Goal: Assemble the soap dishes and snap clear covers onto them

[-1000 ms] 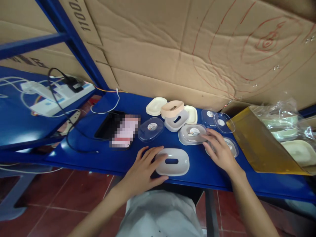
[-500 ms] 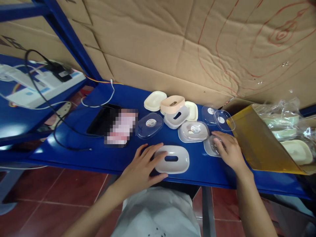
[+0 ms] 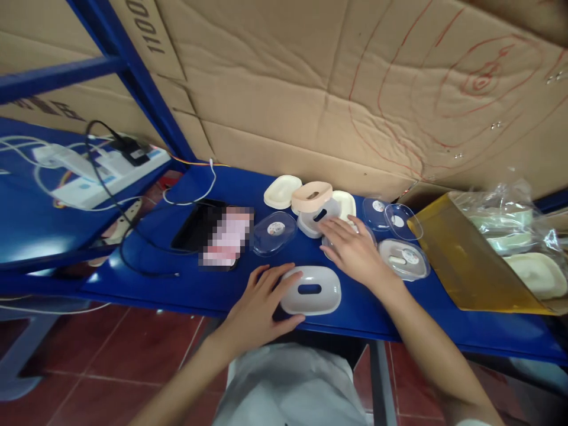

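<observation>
A shiny grey oval dish [image 3: 327, 302] with a slot in its middle lies near the table's front edge. My left hand [image 3: 261, 305] rests at its left end, fingers spread, with the index finger and thumb at the rim. Farther back, my right hand [image 3: 355, 251] reaches over a grey dish under a clear cover [image 3: 327, 251], hiding most of it; the fingers are stretched out. Just beyond the fingertips sits a slotted grey dish [image 3: 309, 226], against a peach slotted dish [image 3: 306, 203]. Right of my right hand lies another grey dish with a clear labelled lid [image 3: 410, 255].
Cream dishes [image 3: 282, 190] stand at the back. Clear lids lie left [image 3: 274, 236] and right [image 3: 403, 214] of the cluster. A box [image 3: 448, 260] with wrapped dishes is at right. A phone [image 3: 227, 236], cables and a power strip [image 3: 93, 186] are at left.
My right hand has left the right-hand lidded dish, which now lies farther right, and moved left over the middle one. My left hand stays at the front dish. The view shifted slightly.
</observation>
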Available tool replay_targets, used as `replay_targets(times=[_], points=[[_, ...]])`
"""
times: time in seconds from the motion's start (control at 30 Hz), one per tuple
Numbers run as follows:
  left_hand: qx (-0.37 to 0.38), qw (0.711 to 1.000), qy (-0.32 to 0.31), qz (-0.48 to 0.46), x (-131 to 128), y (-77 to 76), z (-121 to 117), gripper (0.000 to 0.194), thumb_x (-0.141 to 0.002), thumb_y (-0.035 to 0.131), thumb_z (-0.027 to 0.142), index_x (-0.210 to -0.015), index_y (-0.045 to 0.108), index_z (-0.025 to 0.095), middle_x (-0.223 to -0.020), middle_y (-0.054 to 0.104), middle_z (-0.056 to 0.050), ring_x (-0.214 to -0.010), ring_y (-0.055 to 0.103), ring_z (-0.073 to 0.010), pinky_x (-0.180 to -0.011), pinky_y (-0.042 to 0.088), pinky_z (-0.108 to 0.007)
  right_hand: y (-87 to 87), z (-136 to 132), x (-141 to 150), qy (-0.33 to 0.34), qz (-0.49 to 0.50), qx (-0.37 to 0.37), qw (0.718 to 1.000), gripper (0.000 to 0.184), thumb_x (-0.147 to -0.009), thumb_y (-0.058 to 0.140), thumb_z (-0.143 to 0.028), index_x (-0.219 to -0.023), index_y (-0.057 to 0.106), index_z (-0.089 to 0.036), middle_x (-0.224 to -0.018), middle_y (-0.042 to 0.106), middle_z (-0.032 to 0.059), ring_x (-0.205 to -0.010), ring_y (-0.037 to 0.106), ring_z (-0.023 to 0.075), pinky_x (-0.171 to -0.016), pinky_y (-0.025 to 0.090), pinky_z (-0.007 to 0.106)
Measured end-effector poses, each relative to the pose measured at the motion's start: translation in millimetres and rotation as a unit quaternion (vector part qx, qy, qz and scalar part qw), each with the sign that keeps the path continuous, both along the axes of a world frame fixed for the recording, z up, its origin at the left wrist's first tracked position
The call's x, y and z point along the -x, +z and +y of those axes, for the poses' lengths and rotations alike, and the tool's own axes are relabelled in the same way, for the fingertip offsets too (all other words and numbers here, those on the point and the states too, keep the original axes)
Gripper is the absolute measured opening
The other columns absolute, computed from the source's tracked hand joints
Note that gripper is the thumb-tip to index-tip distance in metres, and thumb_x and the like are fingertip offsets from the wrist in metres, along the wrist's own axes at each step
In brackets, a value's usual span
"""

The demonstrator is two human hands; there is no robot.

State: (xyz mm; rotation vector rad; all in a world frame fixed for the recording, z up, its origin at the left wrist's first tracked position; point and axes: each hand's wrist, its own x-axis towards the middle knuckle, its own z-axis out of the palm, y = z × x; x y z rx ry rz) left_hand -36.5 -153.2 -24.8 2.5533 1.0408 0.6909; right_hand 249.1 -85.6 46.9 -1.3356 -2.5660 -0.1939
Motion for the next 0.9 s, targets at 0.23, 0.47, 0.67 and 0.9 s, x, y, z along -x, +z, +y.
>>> replay_targets(times=[0.23, 0.47, 0.67, 0.9], points=[[0.008, 0.999, 0.034, -0.009, -1.6, -1.6, -1.4, 0.076, -0.099, 0.078, 0.046, -0.164, 0.044, 0.027, -0.16, 0.058, -0.015, -0.143, 0.058, -0.036, -0.125, 0.039, -0.059, -2.4, 22.1, 17.1, -0.006, -0.027, 0.023, 0.999, 0.037, -0.106, 0.049, -0.009, -0.123, 0.079, -0.025, -0.108, 0.084, 0.0064, -0.105, 0.076, 0.0254, -0.124, 0.035, 0.051], [-0.001, 0.999, 0.047, -0.01, -3.8, -3.1, -1.6, 0.073, -0.102, 0.075, 0.049, -0.163, 0.044, 0.025, -0.16, 0.058, -0.016, -0.143, 0.058, -0.037, -0.122, 0.039, -0.06, -12.7, 10.3, 12.1, -0.025, -0.008, 0.017, 1.0, 0.034, -0.109, 0.058, -0.024, -0.142, 0.068, -0.02, -0.14, 0.076, 0.015, -0.13, 0.07, 0.033, -0.123, 0.033, 0.059], [-0.003, 0.999, 0.043, 0.003, -4.1, -2.5, -1.7, 0.076, -0.1, 0.078, 0.05, -0.163, 0.044, 0.023, -0.16, 0.057, -0.017, -0.141, 0.058, -0.0376, -0.122, 0.039, -0.06, -12.6, 17.4, 5.3, -0.037, 0.014, 0.031, 0.999, 0.031, -0.111, 0.057, -0.029, -0.139, 0.069, -0.022, -0.134, 0.079, 0.0125, -0.126, 0.072, 0.0327, -0.121, 0.036, 0.06], [-0.007, 0.999, 0.042, 0.005, -4.0, -3.0, -1.3, 0.076, -0.101, 0.077, 0.05, -0.164, 0.043, 0.023, -0.16, 0.057, -0.018, -0.142, 0.059, -0.0377, -0.122, 0.039, -0.061, 16.5, 51.3, 15.9, -0.032, 0.015, 0.005, 0.999, 0.043, -0.11, 0.053, -0.029, -0.151, 0.06, -0.016, -0.158, 0.063, 0.0194, -0.146, 0.058, 0.037, -0.12, 0.039, 0.058]])
